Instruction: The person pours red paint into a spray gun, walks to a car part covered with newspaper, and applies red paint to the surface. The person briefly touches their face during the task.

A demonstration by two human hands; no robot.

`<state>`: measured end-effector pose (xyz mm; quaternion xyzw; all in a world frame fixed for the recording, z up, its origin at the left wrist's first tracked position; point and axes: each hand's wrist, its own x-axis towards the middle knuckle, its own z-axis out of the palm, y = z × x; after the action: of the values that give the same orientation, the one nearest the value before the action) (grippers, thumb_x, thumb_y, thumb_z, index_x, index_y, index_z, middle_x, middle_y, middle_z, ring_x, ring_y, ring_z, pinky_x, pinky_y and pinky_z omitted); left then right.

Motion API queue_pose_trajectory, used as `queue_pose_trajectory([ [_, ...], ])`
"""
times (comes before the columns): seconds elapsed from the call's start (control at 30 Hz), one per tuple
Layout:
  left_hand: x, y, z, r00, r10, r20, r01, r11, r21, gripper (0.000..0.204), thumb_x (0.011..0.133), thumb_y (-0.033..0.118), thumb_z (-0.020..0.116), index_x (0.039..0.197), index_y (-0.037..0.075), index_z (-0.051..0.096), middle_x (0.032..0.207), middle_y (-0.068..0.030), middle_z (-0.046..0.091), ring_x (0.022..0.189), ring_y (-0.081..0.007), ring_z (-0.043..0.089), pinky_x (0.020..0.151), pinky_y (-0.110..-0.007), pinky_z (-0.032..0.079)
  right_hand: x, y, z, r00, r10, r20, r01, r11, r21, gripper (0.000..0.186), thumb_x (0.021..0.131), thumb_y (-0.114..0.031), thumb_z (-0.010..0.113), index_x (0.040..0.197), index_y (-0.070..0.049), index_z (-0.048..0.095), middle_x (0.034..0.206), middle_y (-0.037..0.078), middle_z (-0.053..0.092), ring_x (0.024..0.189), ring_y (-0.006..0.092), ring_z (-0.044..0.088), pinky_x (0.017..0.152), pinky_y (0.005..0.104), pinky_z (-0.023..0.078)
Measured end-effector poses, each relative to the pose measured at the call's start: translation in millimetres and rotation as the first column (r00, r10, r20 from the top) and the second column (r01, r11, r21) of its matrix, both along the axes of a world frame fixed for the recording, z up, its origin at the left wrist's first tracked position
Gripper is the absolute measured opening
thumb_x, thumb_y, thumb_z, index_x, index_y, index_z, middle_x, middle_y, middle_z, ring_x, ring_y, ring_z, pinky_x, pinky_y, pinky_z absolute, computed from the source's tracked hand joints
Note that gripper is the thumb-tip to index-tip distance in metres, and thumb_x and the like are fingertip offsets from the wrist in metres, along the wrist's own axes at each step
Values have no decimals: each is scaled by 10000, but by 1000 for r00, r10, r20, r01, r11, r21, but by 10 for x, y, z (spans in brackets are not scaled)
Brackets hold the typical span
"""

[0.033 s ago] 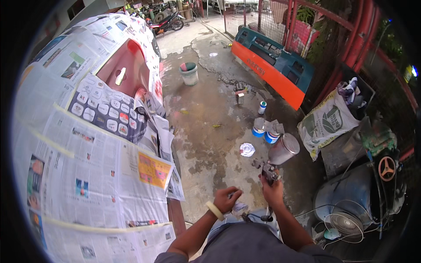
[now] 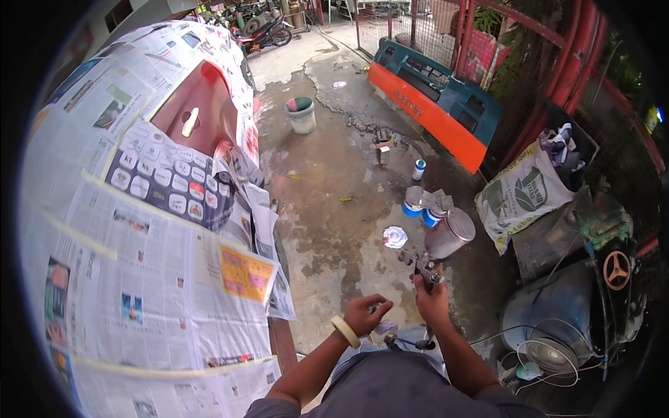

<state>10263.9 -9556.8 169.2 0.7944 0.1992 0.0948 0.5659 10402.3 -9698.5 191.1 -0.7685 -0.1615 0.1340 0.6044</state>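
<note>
My right hand [image 2: 432, 296] grips a metal spray gun [image 2: 426, 270] with a large silver cup [image 2: 451, 231] on its upper side, held over the concrete floor at lower centre-right. My left hand [image 2: 366, 311] is curled closed just to the left of it; I cannot make out what, if anything, is inside its fingers. A cream tape roll [image 2: 345, 332] sits round my left wrist. A hose fitting [image 2: 391, 343] shows below my hands. To my left, a car body is masked with taped newspapers [image 2: 118, 285], leaving a dark red panel [image 2: 202, 104] exposed.
Ahead stand a bucket [image 2: 304, 122], paint cans [image 2: 414, 203], a spray can [image 2: 419, 169] and a white crumpled disc [image 2: 394, 237]. A teal-orange panel [image 2: 431, 103] leans on the red fence. At right lie a sack [image 2: 519, 198] and a blue-grey tank [image 2: 540, 320]. A motorbike [image 2: 265, 31] is behind.
My left hand has shifted slightly right, toward the spray gun. My right hand still holds the gun, and the surroundings show only a very slight shift in view.
</note>
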Motion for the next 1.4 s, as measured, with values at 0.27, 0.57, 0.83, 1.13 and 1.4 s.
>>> queue_pose_trajectory([
  [0.27, 1181, 1478, -133, 991, -105, 84, 110, 991, -69, 191, 879, 139, 738, 1023, 13, 749, 938, -126, 735, 795, -191, 683, 738, -323, 527, 980, 1866, -211, 964, 246, -105, -241, 969, 56, 365, 1002, -150, 610, 1353, -61, 567, 971, 55, 706, 790, 94, 589, 692, 276, 477],
  [0.57, 2270, 3100, -767, 975, 219, -37, -222, 966, -131, 237, 869, 113, 741, 1069, -14, 728, 913, -144, 755, 849, -149, 698, 778, -327, 549, 2272, 4085, -574, 811, 585, 8, -582, 805, 114, 414, 943, -181, 673, 1336, -73, 602, 937, 184, 724, 838, 250, 715, 748, 377, 535],
  [0.83, 2866, 4062, -991, 733, 680, 13, -655, 711, -258, 219, 894, 104, 724, 1084, -3, 699, 897, -87, 737, 849, -122, 662, 750, -301, 527, 2762, 5776, -347, 591, 805, -56, -803, 580, -138, 348, 937, -304, 662, 1209, -87, 663, 800, 233, 676, 721, 449, 647, 657, 450, 504],
  [1.13, 2820, 4935, -981, 362, 930, 60, -909, 367, -199, 165, 860, 124, 761, 994, 31, 733, 817, -95, 737, 729, -113, 639, 697, -312, 522, 2484, 7159, -705, 306, 902, -305, -951, 306, -49, 349, 1009, -312, 609, 924, 16, 694, 654, 63, 626, 673, 165, 661, 598, 358, 495],
  [1.4, 2726, 5663, -1319, 181, 982, -58, -980, 185, 70, 207, 816, 174, 762, 986, 56, 752, 825, -164, 732, 765, -312, 725, 702, -388, 551, 2170, 7978, -1424, 261, 961, -88, -965, 257, -53, 556, 988, -462, 581, 1338, -29, 569, 914, 209, 714, 868, 380, 697, 747, 418, 519],
])
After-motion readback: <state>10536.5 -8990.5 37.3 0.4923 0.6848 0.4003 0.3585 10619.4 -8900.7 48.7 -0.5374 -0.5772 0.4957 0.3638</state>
